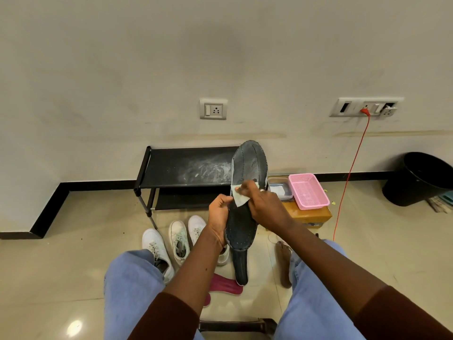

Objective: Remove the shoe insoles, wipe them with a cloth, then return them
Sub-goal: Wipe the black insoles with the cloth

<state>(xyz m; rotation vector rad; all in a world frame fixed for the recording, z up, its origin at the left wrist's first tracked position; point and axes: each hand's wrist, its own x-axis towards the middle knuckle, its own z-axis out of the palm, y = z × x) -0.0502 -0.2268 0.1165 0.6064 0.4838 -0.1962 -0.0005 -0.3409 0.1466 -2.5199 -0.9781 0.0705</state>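
- The left hand (219,216) grips the dark insole (245,192) by its left edge, held above the floor.
- Its long axis runs away from the person.
- The right hand (263,204) presses a cloth (239,198) against its middle.

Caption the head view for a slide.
Left hand holds a dark insole while right hand wipes it with a cloth.
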